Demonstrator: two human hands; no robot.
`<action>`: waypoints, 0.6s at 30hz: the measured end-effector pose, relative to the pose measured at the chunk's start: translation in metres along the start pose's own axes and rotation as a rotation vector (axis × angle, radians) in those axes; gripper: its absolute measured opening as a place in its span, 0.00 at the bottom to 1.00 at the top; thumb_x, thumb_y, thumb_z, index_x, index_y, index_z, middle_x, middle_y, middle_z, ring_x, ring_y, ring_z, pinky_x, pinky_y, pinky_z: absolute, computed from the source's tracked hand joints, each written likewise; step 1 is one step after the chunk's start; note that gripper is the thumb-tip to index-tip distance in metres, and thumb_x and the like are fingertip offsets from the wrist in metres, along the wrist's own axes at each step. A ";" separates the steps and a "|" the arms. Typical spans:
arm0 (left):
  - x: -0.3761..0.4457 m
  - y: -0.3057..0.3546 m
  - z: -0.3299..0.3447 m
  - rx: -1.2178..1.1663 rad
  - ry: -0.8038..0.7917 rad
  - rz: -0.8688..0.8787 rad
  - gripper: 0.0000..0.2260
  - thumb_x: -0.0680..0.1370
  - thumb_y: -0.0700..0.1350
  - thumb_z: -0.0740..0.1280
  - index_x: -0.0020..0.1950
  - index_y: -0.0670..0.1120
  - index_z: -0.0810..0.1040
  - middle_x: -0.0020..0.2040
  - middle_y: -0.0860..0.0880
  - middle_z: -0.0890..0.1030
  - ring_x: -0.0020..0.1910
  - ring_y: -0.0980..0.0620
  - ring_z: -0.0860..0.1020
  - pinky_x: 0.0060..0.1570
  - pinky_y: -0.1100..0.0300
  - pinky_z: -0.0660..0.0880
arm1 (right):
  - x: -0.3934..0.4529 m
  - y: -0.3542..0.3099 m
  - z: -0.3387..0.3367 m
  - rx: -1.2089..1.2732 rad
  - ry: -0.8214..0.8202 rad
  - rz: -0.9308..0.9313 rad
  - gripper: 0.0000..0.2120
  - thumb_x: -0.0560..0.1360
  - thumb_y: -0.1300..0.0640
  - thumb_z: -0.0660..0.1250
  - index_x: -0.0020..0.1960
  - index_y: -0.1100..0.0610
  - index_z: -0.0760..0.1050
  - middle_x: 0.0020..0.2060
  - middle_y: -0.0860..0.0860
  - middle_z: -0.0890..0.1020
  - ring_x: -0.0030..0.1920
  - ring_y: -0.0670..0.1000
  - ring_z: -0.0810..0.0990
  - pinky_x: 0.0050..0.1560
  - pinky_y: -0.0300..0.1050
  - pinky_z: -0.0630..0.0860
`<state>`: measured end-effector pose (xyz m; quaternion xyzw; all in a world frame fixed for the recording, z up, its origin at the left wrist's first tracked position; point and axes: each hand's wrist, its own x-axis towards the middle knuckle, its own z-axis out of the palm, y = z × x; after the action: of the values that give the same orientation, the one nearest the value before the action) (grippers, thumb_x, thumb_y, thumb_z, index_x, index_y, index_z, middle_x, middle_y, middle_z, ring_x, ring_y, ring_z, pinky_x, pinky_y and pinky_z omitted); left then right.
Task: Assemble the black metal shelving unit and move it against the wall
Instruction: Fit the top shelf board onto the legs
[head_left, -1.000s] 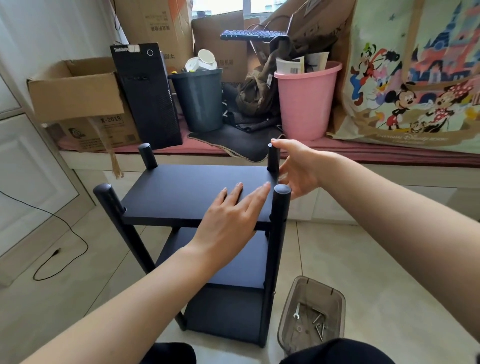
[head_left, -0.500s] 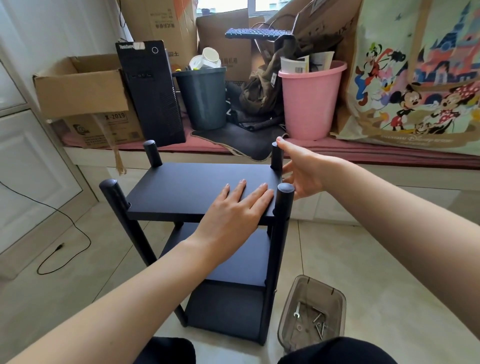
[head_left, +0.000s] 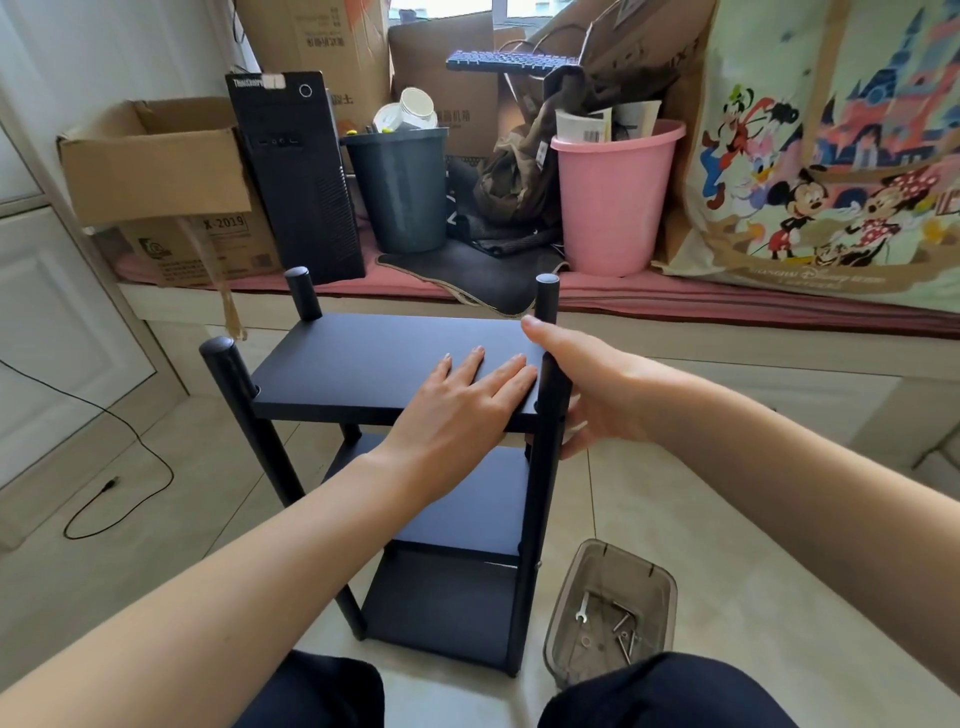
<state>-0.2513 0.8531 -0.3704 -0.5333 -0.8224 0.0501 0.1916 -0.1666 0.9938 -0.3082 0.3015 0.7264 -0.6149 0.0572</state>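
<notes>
Shelving unit, black with three tiers, stands upright on the tiled floor in the middle of the frame, just in front of the person's knees. At lower right, beside its foot, a clear plastic tub holds a small wrench and some screws. The left hand lies flat on the top shelf near its right front corner, fingers straight and spread, gripping nothing. The right hand wraps loosely around the front right post, thumb stretched above toward the rear post, fingers curled behind the tube. A black cable trails over the floor at left. Farther back, a low ledge with a pink mat carries a cardboard box, a black computer tower, a dark bin, a pink bucket and a big cartoon bag at upper right.
</notes>
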 end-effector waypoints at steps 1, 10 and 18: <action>0.000 0.000 0.000 -0.001 0.004 -0.001 0.31 0.86 0.44 0.60 0.83 0.48 0.46 0.83 0.49 0.51 0.80 0.38 0.57 0.77 0.44 0.59 | -0.001 0.000 0.001 0.001 0.012 -0.004 0.25 0.78 0.32 0.57 0.55 0.54 0.73 0.53 0.59 0.81 0.51 0.63 0.83 0.57 0.68 0.77; 0.001 -0.002 -0.004 -0.031 0.015 -0.008 0.32 0.85 0.42 0.61 0.83 0.48 0.46 0.83 0.49 0.52 0.79 0.38 0.57 0.76 0.43 0.59 | -0.006 -0.005 0.002 -0.061 0.064 -0.048 0.18 0.82 0.38 0.55 0.58 0.53 0.66 0.49 0.57 0.81 0.45 0.60 0.84 0.43 0.60 0.82; -0.002 0.001 -0.005 -0.010 0.009 0.007 0.32 0.85 0.40 0.61 0.83 0.47 0.47 0.83 0.47 0.52 0.79 0.35 0.58 0.76 0.41 0.60 | -0.006 -0.002 0.002 -0.057 0.052 0.014 0.13 0.82 0.47 0.56 0.51 0.56 0.72 0.54 0.60 0.78 0.56 0.66 0.81 0.49 0.66 0.79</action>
<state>-0.2474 0.8511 -0.3663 -0.5372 -0.8201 0.0442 0.1923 -0.1634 0.9897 -0.3040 0.3209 0.7427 -0.5855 0.0512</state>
